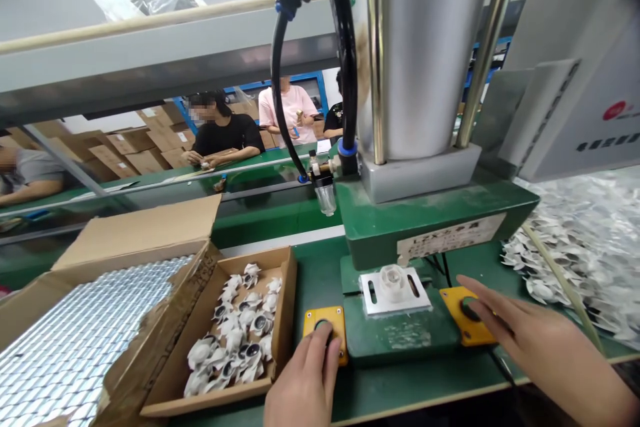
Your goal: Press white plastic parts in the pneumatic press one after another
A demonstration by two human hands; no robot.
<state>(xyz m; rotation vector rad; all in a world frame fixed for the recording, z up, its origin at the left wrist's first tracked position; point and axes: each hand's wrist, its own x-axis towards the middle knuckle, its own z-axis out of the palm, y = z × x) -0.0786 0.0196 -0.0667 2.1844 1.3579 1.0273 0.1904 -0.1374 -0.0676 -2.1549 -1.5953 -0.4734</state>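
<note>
We take the pneumatic press (425, 67) as our landmark, since it fills most of the view, standing on a green worktop (385, 397). Behind the press runs a green conveyor (260, 220), with a co-worker (225, 137) seated beyond it and stacked cartons (135, 150) further back. Left of the press sits an open carton (135, 233) holding a shiny silver sheet (85, 320). Between that carton and the press is a shallow cardboard tray (287, 300) of loose white parts (250, 323), probably kept there to be within easy reach. More white parts (575, 267) lie heaped right of the press. At the front of the press, a round white piece (394, 282) sits on a slotted metal plate (373, 300), apparently placed under the ram. Two yellow button boxes (313, 327) (463, 333) flank the plate, likely spaced so both hands stay clear of it. Our left hand (305, 380) is curled over the left button, partly hiding it, with nothing else in it; we cannot tell how tightly it is closed. Our right hand (545, 353) is open, fingers stretched toward the right button, holding nothing.
</note>
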